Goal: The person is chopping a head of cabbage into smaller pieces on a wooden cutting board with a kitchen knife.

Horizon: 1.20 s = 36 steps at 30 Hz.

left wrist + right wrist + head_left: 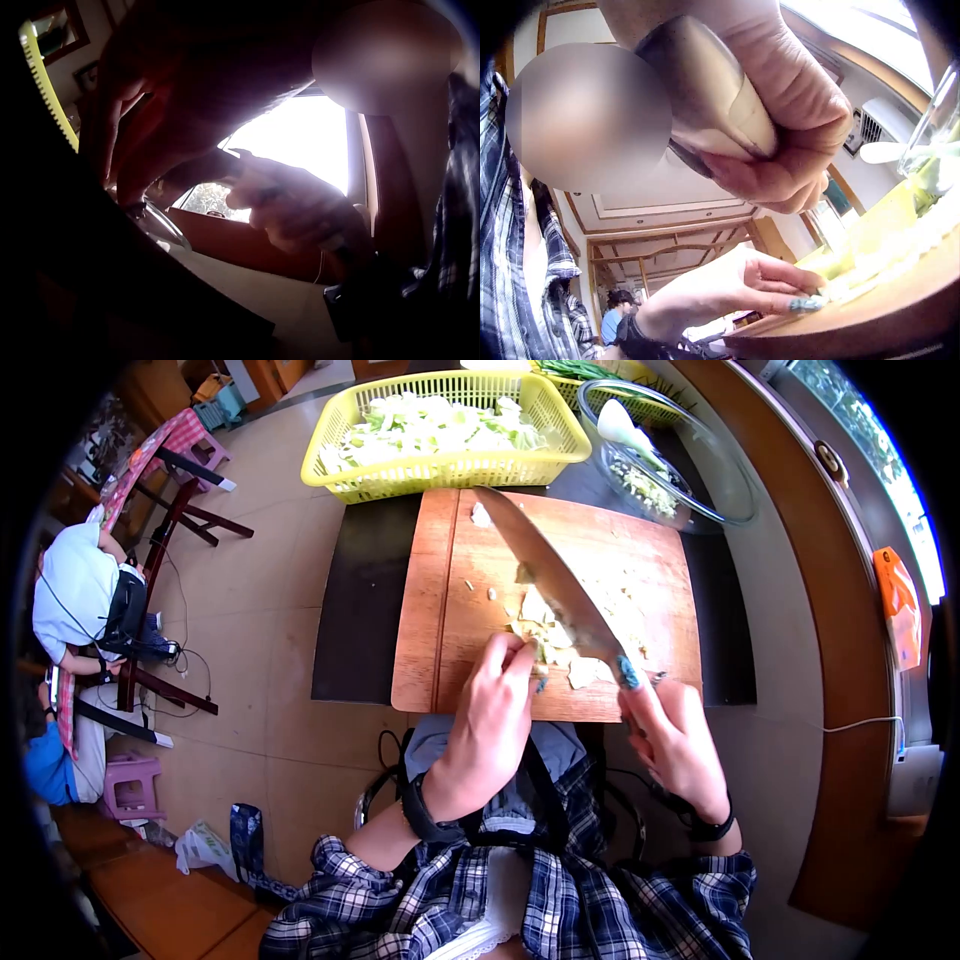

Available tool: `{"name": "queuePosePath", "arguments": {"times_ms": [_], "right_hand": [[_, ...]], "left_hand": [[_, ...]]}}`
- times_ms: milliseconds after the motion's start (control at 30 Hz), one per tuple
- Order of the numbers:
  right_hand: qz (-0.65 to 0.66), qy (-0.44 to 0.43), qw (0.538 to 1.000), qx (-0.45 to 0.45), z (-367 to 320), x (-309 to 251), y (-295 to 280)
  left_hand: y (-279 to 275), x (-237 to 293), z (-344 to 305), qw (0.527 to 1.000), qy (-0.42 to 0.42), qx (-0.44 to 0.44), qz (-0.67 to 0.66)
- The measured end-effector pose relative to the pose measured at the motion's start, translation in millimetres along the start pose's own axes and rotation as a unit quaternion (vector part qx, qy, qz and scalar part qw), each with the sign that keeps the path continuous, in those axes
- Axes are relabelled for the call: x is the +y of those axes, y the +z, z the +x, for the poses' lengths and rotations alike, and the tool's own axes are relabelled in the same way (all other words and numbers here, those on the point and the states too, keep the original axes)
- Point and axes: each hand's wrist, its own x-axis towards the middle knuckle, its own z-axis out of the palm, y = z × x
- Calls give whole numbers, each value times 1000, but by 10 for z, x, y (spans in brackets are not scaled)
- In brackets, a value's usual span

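Observation:
In the head view my right hand (675, 735) grips the handle of a large kitchen knife (560, 585). The blade slants up and left across a wooden cutting board (425, 610); in the right wrist view the pale handle (739, 112) shows inside the curled fingers. My left hand (490, 700) is bent down at the board, thumb and fingertips pinching at a small pile of pale chopped vegetable pieces (545, 630) left of the blade. The thumbnails of both hands are blue-green. The left wrist view is mostly dark, with the left hand (161, 120) in shadow.
Behind the board stands a yellow basket (325, 470) of chopped leafy vegetable. A glass bowl (735, 485) holding chopped bits and a white spoon (620, 425) is at the back right. The dark table (350, 630) shows around the board. Another person (80, 585) sits far left.

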Motion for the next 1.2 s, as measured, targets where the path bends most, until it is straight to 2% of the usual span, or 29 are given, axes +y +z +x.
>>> {"name": "queuePosePath", "arguments": {"times_ms": [67,133,200,233,267,333,467,533,567,700,800,867,933,967,1000,1067,1100,1200], "right_hand": [[39,37,998,-26,14,7,-127],[16,48,999,-15,-44,107,-133],[128,-22,989,72,-49,264,-54],[155,12,986,62,-61,217,-80],[157,8,985,65,-70,188,-122],[267,177,947,37,-91,161,-189],[308,180,930,92,-141,273,-234],[309,192,925,111,-170,354,-306],[299,191,927,123,-168,415,-344],[195,171,954,151,-29,618,-480],[86,151,975,141,128,740,-506],[88,183,973,113,159,671,-547],[18,125,991,41,170,685,-554],[1,136,991,12,161,654,-588],[2,135,991,12,149,638,-616],[33,106,994,-12,134,611,-677],[45,115,992,-4,129,580,-720],[0,80,996,44,273,606,-752]], "left_hand": [[-152,103,16,1000,-11,-24,-17],[-377,143,27,999,-11,-50,17],[-592,28,141,991,16,-99,83],[-672,6,237,989,11,-123,86],[-721,-73,315,982,14,-160,98],[-713,-263,472,969,2,-224,100],[-552,-319,541,941,-4,-295,167],[-471,-256,498,920,-8,-316,230],[-451,-234,491,932,10,-319,173],[-350,-124,424,920,91,-372,82],[-339,9,485,919,113,-369,76],[-412,120,568,930,96,-352,31],[-540,180,655,935,3,-352,-35],[-551,114,656,956,115,-269,9],[-602,91,660,956,115,-269,11],[-687,62,676,960,-53,-259,-95],[-660,39,659,975,-30,-205,-80],[-664,26,677,977,-50,-197,-57]]}}
